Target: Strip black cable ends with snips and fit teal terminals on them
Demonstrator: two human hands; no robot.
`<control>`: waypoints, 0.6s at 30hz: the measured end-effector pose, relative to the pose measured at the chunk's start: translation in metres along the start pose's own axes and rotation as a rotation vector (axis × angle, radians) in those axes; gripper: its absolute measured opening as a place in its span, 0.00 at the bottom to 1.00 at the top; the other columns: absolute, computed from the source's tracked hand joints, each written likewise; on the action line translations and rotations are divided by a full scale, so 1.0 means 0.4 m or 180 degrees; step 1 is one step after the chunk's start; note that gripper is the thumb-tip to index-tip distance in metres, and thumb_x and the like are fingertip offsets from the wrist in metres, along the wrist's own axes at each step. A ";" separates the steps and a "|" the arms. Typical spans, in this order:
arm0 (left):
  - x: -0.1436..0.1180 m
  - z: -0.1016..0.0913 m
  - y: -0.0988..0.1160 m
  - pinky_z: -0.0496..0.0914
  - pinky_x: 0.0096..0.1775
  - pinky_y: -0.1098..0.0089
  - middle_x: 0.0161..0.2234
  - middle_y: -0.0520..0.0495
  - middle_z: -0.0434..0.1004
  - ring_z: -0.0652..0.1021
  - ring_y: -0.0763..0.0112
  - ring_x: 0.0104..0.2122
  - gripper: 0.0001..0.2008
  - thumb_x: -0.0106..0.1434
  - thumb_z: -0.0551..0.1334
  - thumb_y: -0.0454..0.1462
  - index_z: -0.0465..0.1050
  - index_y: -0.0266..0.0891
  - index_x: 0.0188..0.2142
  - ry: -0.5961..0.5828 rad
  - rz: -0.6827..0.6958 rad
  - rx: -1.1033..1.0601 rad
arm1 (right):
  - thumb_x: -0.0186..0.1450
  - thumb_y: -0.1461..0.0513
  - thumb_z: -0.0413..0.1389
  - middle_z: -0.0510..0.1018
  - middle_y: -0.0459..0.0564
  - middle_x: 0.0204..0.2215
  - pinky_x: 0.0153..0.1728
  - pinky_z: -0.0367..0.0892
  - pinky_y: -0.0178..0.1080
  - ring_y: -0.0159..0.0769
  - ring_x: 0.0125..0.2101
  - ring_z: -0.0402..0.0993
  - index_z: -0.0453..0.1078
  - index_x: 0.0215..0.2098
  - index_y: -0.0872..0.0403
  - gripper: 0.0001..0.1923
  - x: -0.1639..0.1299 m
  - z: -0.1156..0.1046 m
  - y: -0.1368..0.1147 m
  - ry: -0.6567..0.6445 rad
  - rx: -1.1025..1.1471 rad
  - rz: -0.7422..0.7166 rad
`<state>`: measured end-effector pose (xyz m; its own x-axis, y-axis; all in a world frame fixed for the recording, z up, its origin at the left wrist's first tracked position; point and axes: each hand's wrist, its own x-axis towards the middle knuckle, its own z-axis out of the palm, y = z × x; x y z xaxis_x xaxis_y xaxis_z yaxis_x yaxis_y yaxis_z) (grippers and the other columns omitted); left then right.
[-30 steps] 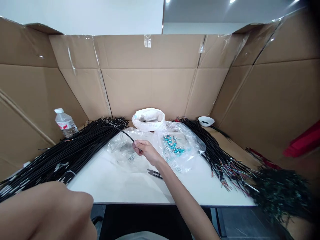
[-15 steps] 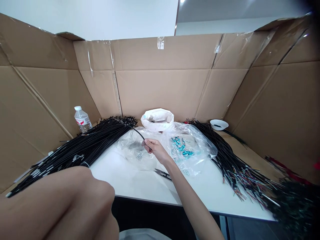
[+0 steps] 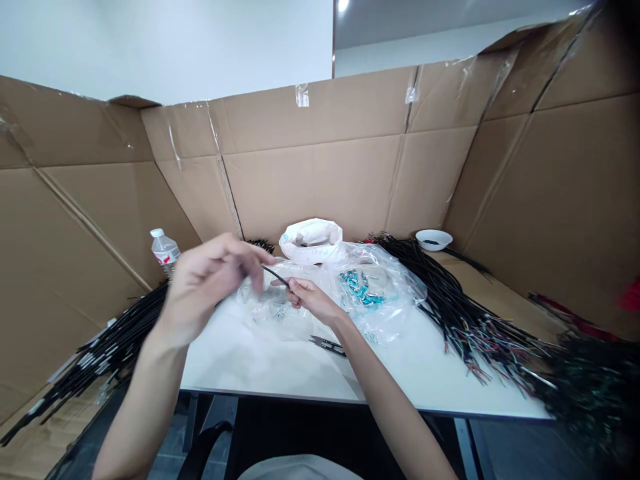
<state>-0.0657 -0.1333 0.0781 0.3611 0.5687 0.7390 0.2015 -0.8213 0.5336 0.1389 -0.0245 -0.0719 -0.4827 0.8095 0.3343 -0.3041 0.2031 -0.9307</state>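
Note:
My right hand point(image 3: 309, 299) pinches a black cable point(image 3: 275, 274) near the middle of the table, its thumb and fingers pressed together. My left hand point(image 3: 215, 277) is raised to the left of it, in front of the cable's far part. Motion smears its fingers, so its grip cannot be made out. Just below my right forearm lie black thread snips point(image 3: 327, 345). A clear plastic bag point(image 3: 395, 280) with small teal-and-metal parts point(image 3: 362, 288) is right of my right hand. More clear plastic point(image 3: 270, 317) lies under the hands.
Black cables point(image 3: 115, 343) are heaped at left, partly behind my left arm, near a water bottle point(image 3: 165, 250). Another cable bundle point(image 3: 440, 287) with stripped coloured wire ends lies at right. A white sack point(image 3: 311, 252) and white bowl point(image 3: 434, 239) stand behind. Cardboard walls point(image 3: 320, 173) surround the table.
My left arm has swung up from the lower left, bringing the hand beside my right hand. The right hand keeps its pinch on the cable. The view has tilted slightly.

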 end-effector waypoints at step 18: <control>-0.001 0.038 -0.299 0.61 0.62 0.50 0.41 0.44 0.81 0.77 0.61 0.46 0.13 0.74 0.55 0.42 0.78 0.41 0.43 -0.0306 0.0292 0.1941 | 0.53 0.50 0.72 0.73 0.46 0.31 0.32 0.62 0.34 0.31 0.32 0.65 0.80 0.41 0.52 0.22 -0.028 -0.014 -0.046 0.0683 0.1005 -0.0399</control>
<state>-0.0760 -0.0361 0.0077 0.4763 0.5116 0.7151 0.6392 -0.7600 0.1179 0.1544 -0.0341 -0.0593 -0.2533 0.8927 0.3728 -0.6032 0.1555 -0.7822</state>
